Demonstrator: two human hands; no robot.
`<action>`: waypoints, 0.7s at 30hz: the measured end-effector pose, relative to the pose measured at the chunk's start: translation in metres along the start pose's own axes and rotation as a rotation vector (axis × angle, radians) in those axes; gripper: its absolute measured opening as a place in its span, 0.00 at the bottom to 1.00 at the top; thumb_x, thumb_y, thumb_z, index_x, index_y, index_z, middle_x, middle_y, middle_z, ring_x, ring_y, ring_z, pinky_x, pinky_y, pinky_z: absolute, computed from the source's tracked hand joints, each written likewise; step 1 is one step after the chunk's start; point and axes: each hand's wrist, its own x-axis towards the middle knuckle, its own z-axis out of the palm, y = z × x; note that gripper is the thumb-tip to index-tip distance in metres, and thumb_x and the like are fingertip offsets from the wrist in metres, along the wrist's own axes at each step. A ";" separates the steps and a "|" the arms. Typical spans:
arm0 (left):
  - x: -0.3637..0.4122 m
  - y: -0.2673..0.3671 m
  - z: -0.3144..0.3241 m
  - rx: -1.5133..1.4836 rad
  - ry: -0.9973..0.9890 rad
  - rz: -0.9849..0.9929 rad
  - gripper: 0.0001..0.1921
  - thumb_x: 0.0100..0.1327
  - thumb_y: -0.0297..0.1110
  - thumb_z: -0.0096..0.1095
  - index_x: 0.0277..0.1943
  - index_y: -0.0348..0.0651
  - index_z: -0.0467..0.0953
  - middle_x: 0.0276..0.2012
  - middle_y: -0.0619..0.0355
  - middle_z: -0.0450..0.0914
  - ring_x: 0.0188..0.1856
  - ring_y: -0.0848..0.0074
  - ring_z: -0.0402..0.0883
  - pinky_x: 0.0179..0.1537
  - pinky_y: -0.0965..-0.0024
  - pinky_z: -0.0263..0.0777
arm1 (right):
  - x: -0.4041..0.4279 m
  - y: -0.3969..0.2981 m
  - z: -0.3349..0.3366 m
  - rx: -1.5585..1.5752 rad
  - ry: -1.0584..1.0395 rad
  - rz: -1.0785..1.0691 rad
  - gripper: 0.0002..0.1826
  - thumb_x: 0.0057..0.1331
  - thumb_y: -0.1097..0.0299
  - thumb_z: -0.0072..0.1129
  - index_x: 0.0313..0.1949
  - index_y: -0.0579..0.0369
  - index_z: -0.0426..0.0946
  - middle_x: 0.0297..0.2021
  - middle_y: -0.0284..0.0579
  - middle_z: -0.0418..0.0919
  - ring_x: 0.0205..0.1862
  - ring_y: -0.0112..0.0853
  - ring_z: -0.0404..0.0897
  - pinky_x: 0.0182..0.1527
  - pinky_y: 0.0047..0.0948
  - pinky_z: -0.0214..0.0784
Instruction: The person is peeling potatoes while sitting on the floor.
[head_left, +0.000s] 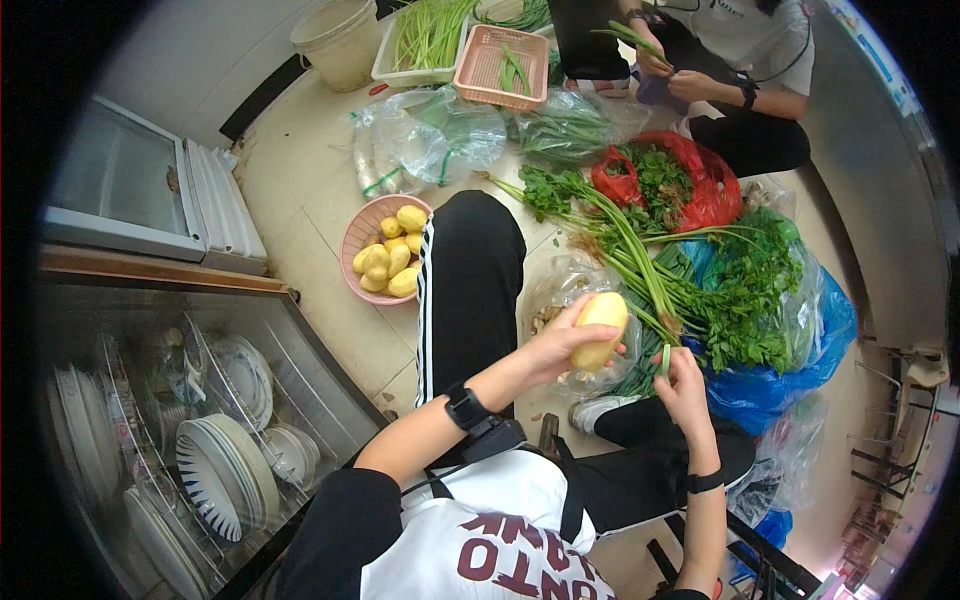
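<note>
My left hand (559, 346) is closed around a peeled yellow potato (600, 330), held above a clear plastic bag (577, 285) with brownish peelings or pieces in it. To the right of the potato and apart from it, my right hand (681, 379) grips a small tool with a light green handle (666, 361), perhaps a peeler; the fingers hide most of it. A pink plastic basket (351, 251) of yellow potatoes (379, 260) stands on the floor beyond my knee. Long-stemmed celery (637, 262) lies past my hands, over and beside other greens.
A blue plastic bag (832, 322) and a red one (716, 180) with leafy greens lie at the right. Bagged vegetables (566, 131), a pink tray (487, 52) and a bucket (334, 41) stand farther off. Another person (697, 86) holds green stalks. A dish cabinet (322, 360) is at the left.
</note>
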 end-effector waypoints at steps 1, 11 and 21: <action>-0.006 0.007 -0.002 -0.003 0.003 0.005 0.25 0.53 0.32 0.58 0.53 0.40 0.58 0.41 0.53 0.71 0.38 0.67 0.76 0.35 0.68 0.73 | 0.000 0.000 0.001 -0.005 -0.036 0.011 0.12 0.47 0.78 0.48 0.34 0.60 0.69 0.32 0.45 0.66 0.27 0.34 0.70 0.31 0.26 0.63; -0.067 0.128 -0.122 -0.133 0.154 0.395 0.22 0.57 0.39 0.52 0.51 0.37 0.60 0.41 0.47 0.71 0.36 0.63 0.77 0.32 0.66 0.75 | 0.009 0.006 0.002 -0.091 -0.101 0.028 0.11 0.48 0.79 0.49 0.34 0.61 0.69 0.35 0.48 0.67 0.36 0.41 0.70 0.39 0.30 0.63; -0.047 0.078 -0.342 0.943 1.229 0.335 0.31 0.44 0.36 0.65 0.51 0.36 0.62 0.43 0.46 0.71 0.47 0.63 0.71 0.49 0.68 0.66 | 0.039 -0.003 0.020 -0.153 -0.272 0.067 0.12 0.47 0.81 0.48 0.35 0.62 0.70 0.34 0.48 0.67 0.35 0.42 0.71 0.39 0.30 0.63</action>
